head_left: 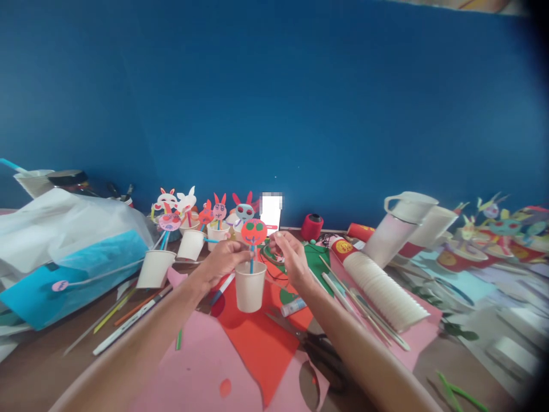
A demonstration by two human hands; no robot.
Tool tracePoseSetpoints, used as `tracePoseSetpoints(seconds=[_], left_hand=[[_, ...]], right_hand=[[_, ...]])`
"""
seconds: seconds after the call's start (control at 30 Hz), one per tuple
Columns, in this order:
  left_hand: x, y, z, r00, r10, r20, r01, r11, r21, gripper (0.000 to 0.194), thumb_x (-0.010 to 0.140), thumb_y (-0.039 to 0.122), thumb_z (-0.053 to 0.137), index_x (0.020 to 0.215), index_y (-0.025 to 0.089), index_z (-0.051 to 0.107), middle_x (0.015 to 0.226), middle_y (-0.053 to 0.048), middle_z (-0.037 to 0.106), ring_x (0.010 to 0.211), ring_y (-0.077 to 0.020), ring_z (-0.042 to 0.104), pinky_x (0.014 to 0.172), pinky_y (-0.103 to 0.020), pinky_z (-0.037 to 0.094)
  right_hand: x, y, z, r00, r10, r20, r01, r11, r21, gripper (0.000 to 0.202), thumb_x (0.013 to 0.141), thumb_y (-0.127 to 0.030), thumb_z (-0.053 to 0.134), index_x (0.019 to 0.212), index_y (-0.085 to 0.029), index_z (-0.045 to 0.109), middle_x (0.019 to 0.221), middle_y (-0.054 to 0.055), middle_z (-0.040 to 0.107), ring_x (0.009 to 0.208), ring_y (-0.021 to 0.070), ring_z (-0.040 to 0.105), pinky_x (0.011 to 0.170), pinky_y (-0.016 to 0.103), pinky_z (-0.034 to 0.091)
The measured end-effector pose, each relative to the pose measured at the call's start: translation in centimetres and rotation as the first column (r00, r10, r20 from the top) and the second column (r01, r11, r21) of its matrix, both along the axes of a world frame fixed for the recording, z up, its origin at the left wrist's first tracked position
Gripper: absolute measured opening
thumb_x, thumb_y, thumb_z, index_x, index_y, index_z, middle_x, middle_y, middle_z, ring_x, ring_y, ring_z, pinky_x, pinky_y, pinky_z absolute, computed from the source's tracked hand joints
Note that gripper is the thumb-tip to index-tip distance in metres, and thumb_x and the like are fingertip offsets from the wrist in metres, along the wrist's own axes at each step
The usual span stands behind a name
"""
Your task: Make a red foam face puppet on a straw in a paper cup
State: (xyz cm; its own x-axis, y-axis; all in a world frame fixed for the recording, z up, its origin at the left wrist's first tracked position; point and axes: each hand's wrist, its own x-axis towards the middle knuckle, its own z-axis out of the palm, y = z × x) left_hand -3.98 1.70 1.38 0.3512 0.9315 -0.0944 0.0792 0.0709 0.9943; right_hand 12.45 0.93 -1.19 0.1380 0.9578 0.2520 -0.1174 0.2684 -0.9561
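My left hand (227, 255) is closed, its thumb and fingers pinching by the lower edge of a round orange-red paper face (253, 232) with green eyes. A blue straw-like stick (252, 264) carries this face and goes down into a white paper cup (250, 292). The cup stands upright on red paper (257, 349). Just right of the face, my right hand (292, 254) is raised with thumb and fingers pressed together; whatever is between them is too small to make out. Below it lie a glue stick (293, 307) and black-handled scissors (321, 349).
Behind stand several paper cups with rabbit faces (220, 209) and a lit phone (271, 212). Nested cups (384, 292) and a white jug (398, 226) are at right. Pens (128, 326) and a plastic bag (72, 229) lie left; pink paper (193, 366) lies in front.
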Motion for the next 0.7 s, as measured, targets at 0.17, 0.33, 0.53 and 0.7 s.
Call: tracePoseSetpoints(seconds=[0.17, 0.33, 0.53, 0.7], left_hand=[[-1.3, 0.9, 0.7, 0.998, 0.06, 0.026, -0.061, 0.998, 0.033, 0.017, 0.061, 0.027, 0.069, 0.066, 0.012, 0.064, 0.058, 0.0, 0.061, 0.054, -0.01, 0.052, 0.053, -0.02, 0.037], [-2.6, 2.1, 0.9, 0.993, 0.105, 0.045, -0.106, 0.994, 0.029, 0.015, 0.063, 0.028, 0.067, 0.066, 0.014, 0.063, 0.05, 0.004, 0.055, 0.041, -0.0057, 0.042, 0.042, -0.018, 0.03], [-3.5, 3.2, 0.5, 0.989, 0.128, 0.068, -0.129, 0.992, 0.009, 0.02, 0.065, 0.032, 0.066, 0.067, 0.013, 0.061, 0.046, 0.005, 0.049, 0.036, -0.0044, 0.037, 0.036, -0.018, 0.024], [-3.9, 3.6, 0.2, 0.984, 0.165, 0.063, -0.165, 0.986, -0.005, 0.023, 0.062, 0.033, 0.068, 0.069, 0.012, 0.059, 0.046, 0.004, 0.049, 0.035, -0.0055, 0.037, 0.033, -0.018, 0.021]], right_hand=[[0.0, 0.2, -0.1, 0.998, 0.044, -0.037, -0.046, 0.998, -0.047, 0.027, 0.075, -0.043, 0.056, 0.071, -0.016, 0.057, 0.06, -0.003, 0.051, 0.055, 0.0087, 0.044, 0.053, 0.021, 0.033], [0.3, 0.6, -0.6, 0.989, 0.126, -0.083, -0.133, 0.987, -0.088, 0.025, 0.074, -0.04, 0.059, 0.069, -0.016, 0.057, 0.058, -0.003, 0.05, 0.052, 0.0077, 0.042, 0.049, 0.02, 0.03], [1.1, 1.7, -1.5, 0.981, 0.128, -0.147, -0.144, 0.984, -0.104, 0.027, 0.076, -0.043, 0.056, 0.071, -0.017, 0.058, 0.059, -0.003, 0.049, 0.051, 0.0089, 0.041, 0.048, 0.022, 0.03], [1.3, 1.8, -1.8, 0.962, 0.222, -0.157, -0.239, 0.966, -0.099, 0.032, 0.077, -0.047, 0.053, 0.072, -0.016, 0.059, 0.062, -0.001, 0.052, 0.054, 0.0094, 0.045, 0.054, 0.022, 0.035]])
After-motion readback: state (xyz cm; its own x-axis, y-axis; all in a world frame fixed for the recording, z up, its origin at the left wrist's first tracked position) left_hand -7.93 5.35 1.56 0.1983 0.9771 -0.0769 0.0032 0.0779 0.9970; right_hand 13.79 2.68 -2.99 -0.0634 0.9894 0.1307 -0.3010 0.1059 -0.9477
